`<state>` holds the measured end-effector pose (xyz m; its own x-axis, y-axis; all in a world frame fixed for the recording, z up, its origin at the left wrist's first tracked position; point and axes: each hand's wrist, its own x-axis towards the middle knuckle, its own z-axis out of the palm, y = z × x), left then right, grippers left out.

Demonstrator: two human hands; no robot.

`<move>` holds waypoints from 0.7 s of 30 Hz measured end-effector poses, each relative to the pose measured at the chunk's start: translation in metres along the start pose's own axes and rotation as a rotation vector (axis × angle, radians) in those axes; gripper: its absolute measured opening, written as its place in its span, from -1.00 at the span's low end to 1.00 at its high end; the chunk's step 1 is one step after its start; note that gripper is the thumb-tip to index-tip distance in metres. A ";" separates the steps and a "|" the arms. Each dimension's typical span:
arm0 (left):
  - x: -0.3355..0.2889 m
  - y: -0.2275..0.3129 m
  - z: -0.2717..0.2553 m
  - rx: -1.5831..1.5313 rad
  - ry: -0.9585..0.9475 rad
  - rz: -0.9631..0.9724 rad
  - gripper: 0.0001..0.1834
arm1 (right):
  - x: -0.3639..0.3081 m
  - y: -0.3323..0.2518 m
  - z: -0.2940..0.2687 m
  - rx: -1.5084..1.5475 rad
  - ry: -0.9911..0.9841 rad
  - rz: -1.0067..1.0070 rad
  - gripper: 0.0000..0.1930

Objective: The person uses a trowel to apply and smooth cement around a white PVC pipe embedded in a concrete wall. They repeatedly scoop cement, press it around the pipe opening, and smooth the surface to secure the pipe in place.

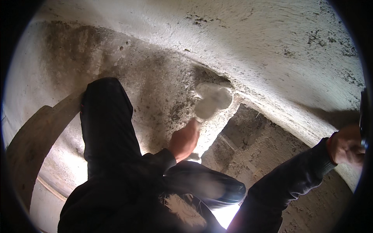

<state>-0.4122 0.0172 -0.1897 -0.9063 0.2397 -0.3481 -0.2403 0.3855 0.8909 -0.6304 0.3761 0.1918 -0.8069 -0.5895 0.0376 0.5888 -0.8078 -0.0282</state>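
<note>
In the middle, my left hand (184, 140) is closed round the short handle of a trowel-like tool (207, 106), whose pale, rounded head is blurred. Its head is against or just in front of the rough wall, below a dark hollow (210, 74) under the overhanging pale surface. Whitish material (223, 95) shows around the head; where tool and material part cannot be made out. At the far right, my right hand (347, 145) is raised beside the pale curved surface, fingers curled. A dark object (364, 116) by it is cut off by the picture's rim.
A large pale curved surface (272, 46) slopes overhead to the right. Rough, stained wall (143, 73) lies ahead. A curved band (42, 136) bends down the left side. My bent knees (107, 101) take up the lower middle. An opening (248, 136) shows rubble-like ground below.
</note>
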 end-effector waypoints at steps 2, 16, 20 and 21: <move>-0.002 0.021 -0.020 -0.036 -0.083 0.115 -0.64 | -0.003 0.002 0.003 -0.008 0.010 -0.017 -0.79; 0.005 0.011 -0.016 -0.086 -0.043 0.008 -0.62 | 0.000 0.000 0.004 -0.003 0.005 -0.013 -0.79; 0.004 -0.029 0.011 0.001 0.050 -0.249 -0.58 | 0.002 0.001 0.005 -0.004 0.008 -0.004 -0.79; 0.005 -0.030 0.014 0.011 0.025 -0.275 -0.59 | 0.001 0.001 0.004 -0.004 0.009 -0.006 -0.78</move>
<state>-0.4051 0.0192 -0.2222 -0.8157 0.1024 -0.5694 -0.4751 0.4429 0.7603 -0.6307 0.3749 0.1958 -0.8110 -0.5843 0.0292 0.5835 -0.8115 -0.0321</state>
